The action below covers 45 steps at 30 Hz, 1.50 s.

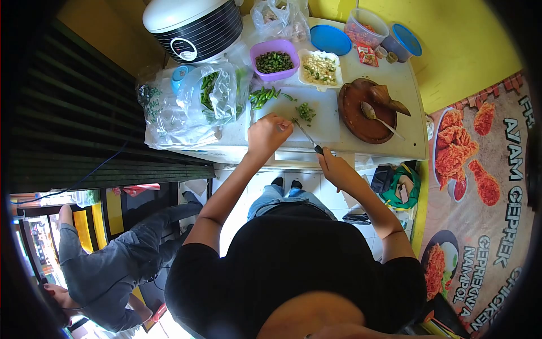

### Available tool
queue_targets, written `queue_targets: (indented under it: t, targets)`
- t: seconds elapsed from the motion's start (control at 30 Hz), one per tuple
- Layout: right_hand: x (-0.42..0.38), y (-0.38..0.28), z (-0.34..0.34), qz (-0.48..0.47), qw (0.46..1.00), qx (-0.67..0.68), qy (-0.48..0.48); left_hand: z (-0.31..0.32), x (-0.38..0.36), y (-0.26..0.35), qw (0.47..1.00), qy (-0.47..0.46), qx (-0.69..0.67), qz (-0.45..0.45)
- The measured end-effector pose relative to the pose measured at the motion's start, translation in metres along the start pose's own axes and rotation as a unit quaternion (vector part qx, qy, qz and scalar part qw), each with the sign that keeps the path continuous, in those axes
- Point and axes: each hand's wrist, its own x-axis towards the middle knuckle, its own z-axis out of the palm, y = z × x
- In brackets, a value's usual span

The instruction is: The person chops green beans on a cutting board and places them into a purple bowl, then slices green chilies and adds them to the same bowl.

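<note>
My right hand (337, 169) is closed round the dark handle of a knife (305, 132), its blade reaching up and left over a white cutting board (326, 121). My left hand (270, 133) rests at the board's left side, fingers pinched close to the knife tip; what they pinch is hidden. Just beyond the blade sits a small heap of chopped green chilies (306, 112). Whole green chilies (263, 97) lie above my left hand. At the left, a clear plastic bag (223, 93) holds more of them.
A purple tub (289, 75) of chopped greens and a white foam box (333, 79) stand behind the board. To the right is a brown stone mortar (351, 121) with a spoon (379, 118). A rice cooker (197, 34) stands back left. A person in grey (113, 271) is behind at left.
</note>
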Motion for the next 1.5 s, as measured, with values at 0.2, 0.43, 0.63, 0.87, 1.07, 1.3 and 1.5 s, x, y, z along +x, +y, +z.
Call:
queue_targets:
  t: [0.2,0.43,0.63,0.87,1.07,1.3,1.5]
  targets:
    - [0.004,-0.008,-0.005,0.001,1.0,-0.004,-0.002,0.001,0.0,-0.004,1.0,0.004,-0.005,0.021]
    - [0.019,-0.026,-0.019,-0.012,0.999,-0.037,-0.027,-0.004,0.003,-0.002,1.0,-0.011,-0.014,0.008]
    - [0.007,-0.016,-0.011,0.004,1.0,-0.019,-0.019,-0.007,0.0,-0.004,1.0,0.01,0.014,-0.01]
    - [-0.003,0.002,-0.005,0.006,1.0,0.005,-0.015,-0.012,-0.002,-0.007,0.999,0.025,0.016,-0.013]
    - [0.016,0.004,0.003,-0.067,0.994,0.077,0.043,-0.003,-0.002,0.002,0.999,0.029,0.022,-0.029]
    - [0.012,0.0,0.001,-0.057,0.997,0.029,0.03,-0.004,-0.002,0.001,0.999,0.017,0.013,-0.034]
    - [0.006,-0.007,-0.002,-0.047,0.998,-0.015,0.024,0.001,-0.002,-0.002,0.999,0.02,0.012,-0.024]
